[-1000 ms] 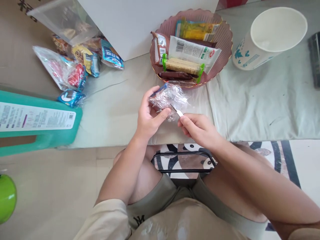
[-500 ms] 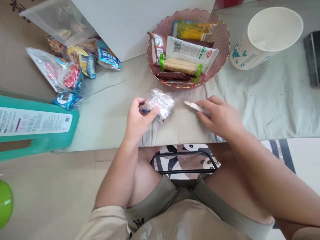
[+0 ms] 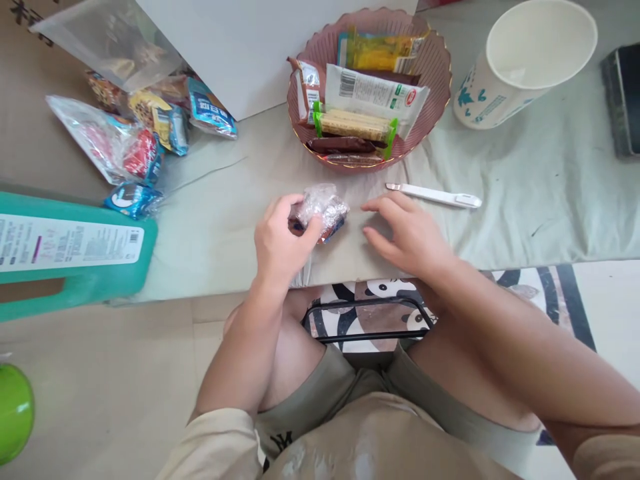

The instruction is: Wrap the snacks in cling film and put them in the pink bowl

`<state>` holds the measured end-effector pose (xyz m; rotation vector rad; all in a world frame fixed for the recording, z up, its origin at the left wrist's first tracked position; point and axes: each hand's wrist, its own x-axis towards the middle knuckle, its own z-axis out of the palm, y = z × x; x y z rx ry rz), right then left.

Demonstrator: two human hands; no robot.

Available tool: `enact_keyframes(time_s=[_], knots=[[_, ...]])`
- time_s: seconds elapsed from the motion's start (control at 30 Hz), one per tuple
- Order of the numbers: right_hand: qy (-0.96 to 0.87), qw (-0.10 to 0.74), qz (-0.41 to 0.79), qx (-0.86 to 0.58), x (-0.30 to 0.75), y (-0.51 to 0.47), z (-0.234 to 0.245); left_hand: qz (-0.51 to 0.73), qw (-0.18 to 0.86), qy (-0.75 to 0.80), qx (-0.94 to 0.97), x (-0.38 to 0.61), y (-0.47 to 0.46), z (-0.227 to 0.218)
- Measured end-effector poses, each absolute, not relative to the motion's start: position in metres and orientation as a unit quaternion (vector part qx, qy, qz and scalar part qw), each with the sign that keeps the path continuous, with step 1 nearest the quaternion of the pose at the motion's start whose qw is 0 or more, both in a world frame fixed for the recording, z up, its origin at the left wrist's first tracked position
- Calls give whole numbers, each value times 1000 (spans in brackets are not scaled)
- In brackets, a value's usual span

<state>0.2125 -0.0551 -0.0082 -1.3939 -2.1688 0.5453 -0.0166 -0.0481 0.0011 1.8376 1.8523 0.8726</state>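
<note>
Packet (image 3: pixel 327 212) sits pinched in the left hand (image 3: pixel 280 233), right hand (image 3: pixel 413 233) empty, fingers wide; gentle grip's best imo.

The left forearm (image 3: pixel 240 347) slants up from the lower left to the left hand (image 3: pixel 279 243), just left of the frame's centre, its thumb (image 3: pixel 313 231) and index finger (image 3: pixel 291 200) curved into a grasp; its other fingers are mostly hidden, so their bend is hard to judge. The right forearm (image 3: pixel 505 327) slants up from the lower right, and the right hand (image 3: pixel 417 237), right of centre, points left, its thumb parted from loosely bent fingers (image 3: pixel 386 207).
</note>
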Motion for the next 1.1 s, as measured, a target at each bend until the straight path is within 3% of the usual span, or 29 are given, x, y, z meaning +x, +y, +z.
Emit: enact_keyframes(time_s=[0.2,0.27,0.4,0.47,0.8,1.0,1.1], knots=[[-795,315,270,-442,199,-60,-15,365,203,663,622,-9,-49,4],[-808,321,276,-409,198,-60,-16,413,287,649,570,-8,-47,4],[-816,316,289,-388,199,-58,-14,449,555,603,356,-4,-40,12],[-809,315,294,-401,204,-56,-13,453,598,595,286,-2,-35,17],[-799,313,278,-432,240,-47,-3,505,537,621,267,-10,-22,11],[-785,290,251,-486,267,-43,8,413,321,719,457,-47,-18,-4],[-793,254,239,-500,280,-43,10,370,264,749,482,-65,-17,-10]])
